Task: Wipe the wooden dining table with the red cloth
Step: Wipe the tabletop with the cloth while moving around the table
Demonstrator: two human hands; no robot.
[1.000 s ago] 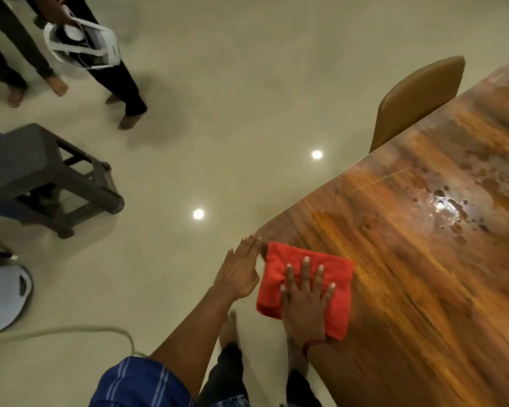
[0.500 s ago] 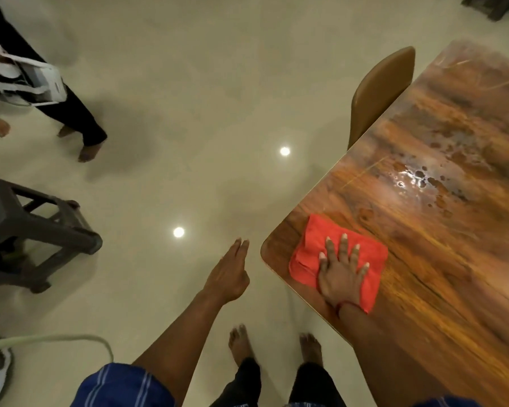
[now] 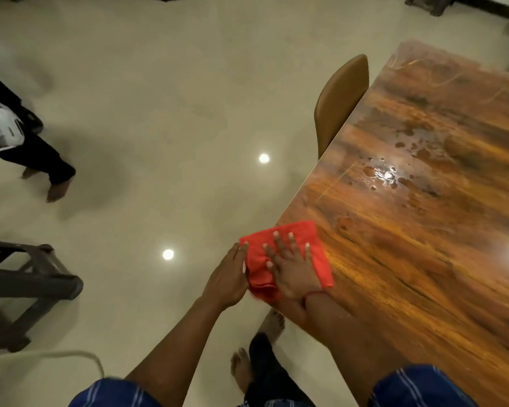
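Pressing flat with the right hand (image 3: 291, 271), spread wide over the folded red cloth (image 3: 321, 261) and curled round nothing. Touching the cloth's outer edge with the left hand (image 3: 228, 277), open and fairly straight, just off the near corner of the wooden dining table (image 3: 409, 259). Cloth lying right at that corner. Judging by the surface, somewhere early in the job: glossy and dry-looking close around the cloth, yet further up a patch of water droplets (image 3: 387, 176) and dull smears not yet reached. Probably left to do: sweeping up past the tan chair (image 3: 341, 104) tucked at the table's side, then the far end. Off to the left on the floor, a dark stool (image 3: 27, 286) and another person's bare foot (image 3: 56, 189).
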